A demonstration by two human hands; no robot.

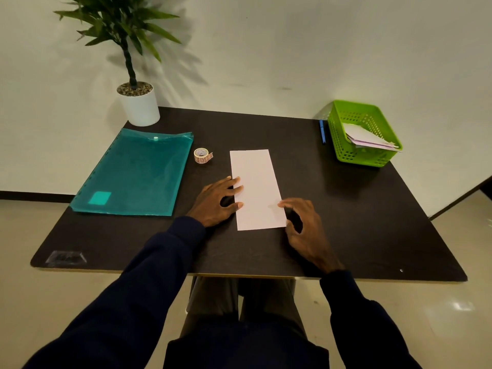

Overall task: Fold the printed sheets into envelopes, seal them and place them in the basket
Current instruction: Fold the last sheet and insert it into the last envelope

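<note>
Plant (117, 22) crown cut off by the top edge; both sleeves (149, 275) run out at the bottom edge. Any print on the sheet (257, 187) too faint to make out, tape roll (201, 155) pattern too small to read, patch (66, 258) at the bench (346, 209) near-left corner blurred, folder (133, 174) contents lost behind its teal plastic. Papers (367, 138) in the basket (343, 147) half hidden by its wall, count uncertain; whether the right hand (306, 230) fingers (282, 205) pinch the sheet's edge or only touch it cannot be told.

One white sheet (257, 189), one tape roll (201, 155), one teal folder (133, 174), one green basket (343, 145), one blue pen (322, 131), one potted plant (141, 105).
</note>
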